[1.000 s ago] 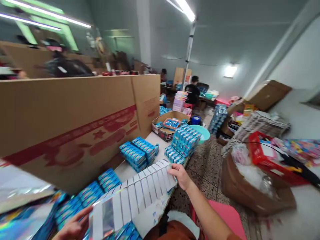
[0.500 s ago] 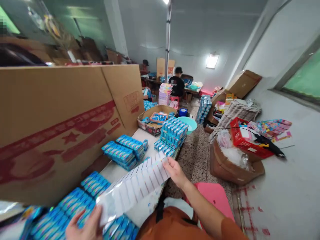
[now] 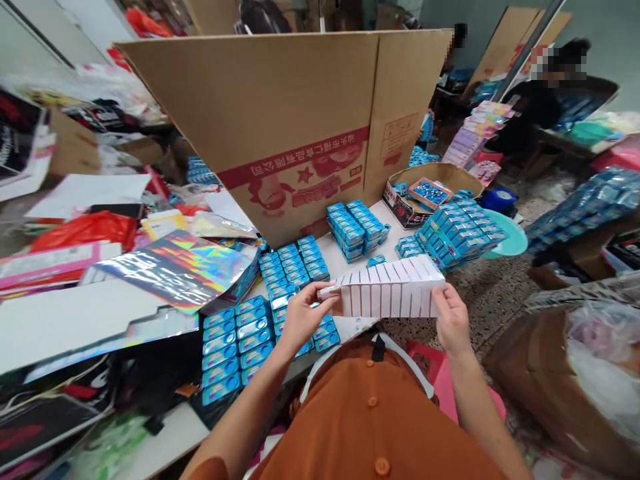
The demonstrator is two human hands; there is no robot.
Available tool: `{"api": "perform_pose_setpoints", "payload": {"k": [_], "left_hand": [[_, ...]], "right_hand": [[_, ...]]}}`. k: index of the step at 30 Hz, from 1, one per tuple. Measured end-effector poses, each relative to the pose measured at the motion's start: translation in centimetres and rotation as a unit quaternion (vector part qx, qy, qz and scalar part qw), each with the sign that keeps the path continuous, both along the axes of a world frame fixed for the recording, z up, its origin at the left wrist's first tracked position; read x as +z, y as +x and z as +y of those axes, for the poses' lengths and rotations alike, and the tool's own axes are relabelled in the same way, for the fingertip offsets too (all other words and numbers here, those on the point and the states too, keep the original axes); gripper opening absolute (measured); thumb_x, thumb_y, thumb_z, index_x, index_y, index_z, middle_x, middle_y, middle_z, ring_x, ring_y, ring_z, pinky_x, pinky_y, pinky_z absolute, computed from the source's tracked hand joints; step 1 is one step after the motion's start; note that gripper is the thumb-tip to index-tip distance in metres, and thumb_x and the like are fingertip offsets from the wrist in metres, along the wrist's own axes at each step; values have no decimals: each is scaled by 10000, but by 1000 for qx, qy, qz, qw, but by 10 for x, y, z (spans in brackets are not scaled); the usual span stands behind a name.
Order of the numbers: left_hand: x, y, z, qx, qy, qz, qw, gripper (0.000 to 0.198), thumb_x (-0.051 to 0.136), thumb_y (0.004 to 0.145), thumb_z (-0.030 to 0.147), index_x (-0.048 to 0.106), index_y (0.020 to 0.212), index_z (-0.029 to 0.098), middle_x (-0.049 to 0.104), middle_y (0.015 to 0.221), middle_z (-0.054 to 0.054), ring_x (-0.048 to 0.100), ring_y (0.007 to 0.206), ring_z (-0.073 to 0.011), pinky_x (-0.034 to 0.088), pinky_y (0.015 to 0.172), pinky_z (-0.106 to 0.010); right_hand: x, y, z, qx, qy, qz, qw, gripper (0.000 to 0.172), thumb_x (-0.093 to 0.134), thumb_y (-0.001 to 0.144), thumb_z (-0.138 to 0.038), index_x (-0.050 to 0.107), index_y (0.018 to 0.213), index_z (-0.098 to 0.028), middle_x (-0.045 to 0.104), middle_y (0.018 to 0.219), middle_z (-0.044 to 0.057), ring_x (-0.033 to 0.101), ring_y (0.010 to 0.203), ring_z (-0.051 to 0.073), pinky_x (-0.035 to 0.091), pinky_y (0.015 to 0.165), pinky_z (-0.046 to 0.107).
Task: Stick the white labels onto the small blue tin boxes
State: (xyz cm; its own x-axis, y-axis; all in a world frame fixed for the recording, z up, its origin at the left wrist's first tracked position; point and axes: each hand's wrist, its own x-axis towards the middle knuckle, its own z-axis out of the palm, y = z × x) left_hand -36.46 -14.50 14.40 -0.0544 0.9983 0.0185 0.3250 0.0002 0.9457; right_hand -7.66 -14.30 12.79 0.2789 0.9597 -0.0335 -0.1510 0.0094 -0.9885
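Observation:
Both hands hold a clear plastic-wrapped pack of small boxes [image 3: 390, 299] in front of my body, its white sides lined up in a row. At its left end, my left hand [image 3: 306, 315] pinches the loose plastic between thumb and fingers. My right hand [image 3: 452, 316] grips the right end, with the fingers partly behind the pack. Below and left of the pack lie rows of blue boxes [image 3: 254, 340] with round windows. More blue boxes [image 3: 356, 230] stand stacked behind it, and a taller pile of blue boxes [image 3: 457, 230] rises at the right.
A large cardboard sheet [image 3: 300, 107] stands upright behind the table. An open carton [image 3: 407, 217] holding an orange tray [image 3: 430, 192] is at the table's far end. Shiny printed sheets [image 3: 185, 270] lie to the left. A pink stool [image 3: 450, 387] is beside me. A person [image 3: 530, 110] sits further back.
My view has swung left and down. The wrapped pack, slanted before, is now about level, with its row of white sides facing me. Both hands are still on its ends.

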Motion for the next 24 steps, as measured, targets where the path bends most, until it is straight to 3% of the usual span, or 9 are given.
{"api": "perform_pose_setpoints", "payload": {"k": [2,4,6,8,11,13,16,18,24], "left_hand": [[2,-1,-1,4,28,43,999,127,646,762,267,685,835,171,678,818,-24,616,770,-156,470,723,-267],[2,-1,-1,4,68,72,995,63,626,754,209,680,754,176,658,784,-20,594,770,-156,453,730,-276],[2,1,-1,5,107,94,990,84,605,740,155,682,734,188,631,758,-17,568,779,-162,439,735,-290],[4,6,-2,17,133,121,984,104,612,726,141,693,734,206,588,731,-13,537,784,-173,427,746,-311],[9,19,-4,34,149,122,981,68,656,701,162,693,702,220,574,817,-31,523,859,-195,423,807,-354],[13,28,-6,2,134,60,989,23,678,698,188,674,684,206,603,916,-49,542,917,-206,434,834,-364],[16,39,-9,-69,56,-80,993,87,671,730,251,645,691,177,643,823,-52,588,800,-179,476,739,-313],[16,42,-12,-71,-1,-141,987,131,682,726,288,641,710,165,638,721,-35,583,691,-153,478,655,-274],[20,39,-20,-103,-50,-152,982,272,686,726,421,681,761,151,665,729,-53,582,640,-150,456,580,-248]], "right_hand": [[-1,2,3,-26,-2,-33,999,290,614,808,-432,581,966,-190,622,854,23,592,793,157,471,762,292],[2,3,6,-101,24,-118,988,317,616,804,-420,560,1004,-180,603,896,33,576,817,160,460,798,316],[11,0,7,-188,79,-243,948,366,640,787,-390,544,1066,-173,584,1001,64,557,907,185,434,870,363],[25,-10,5,-193,153,-354,902,410,657,779,-354,535,1128,-179,563,1103,97,533,1022,224,397,943,412],[46,-34,0,-9,263,-451,853,461,663,786,-357,522,1201,-213,578,1166,115,510,1133,264,364,1002,446],[54,-49,-1,116,296,-495,809,475,657,799,-389,523,1223,-222,600,1185,112,506,1160,271,327,1034,455],[57,-62,2,206,305,-527,766,283,588,868,-364,601,1107,-214,674,1049,76,564,1041,228,303,1026,440],[53,-61,5,242,302,-522,760,169,539,906,-320,647,971,-208,695,894,47,586,902,189,349,947,395],[45,-49,8,327,293,-463,770,222,502,930,-324,667,874,-187,685,770,32,560,730,152,381,730,307]]}}
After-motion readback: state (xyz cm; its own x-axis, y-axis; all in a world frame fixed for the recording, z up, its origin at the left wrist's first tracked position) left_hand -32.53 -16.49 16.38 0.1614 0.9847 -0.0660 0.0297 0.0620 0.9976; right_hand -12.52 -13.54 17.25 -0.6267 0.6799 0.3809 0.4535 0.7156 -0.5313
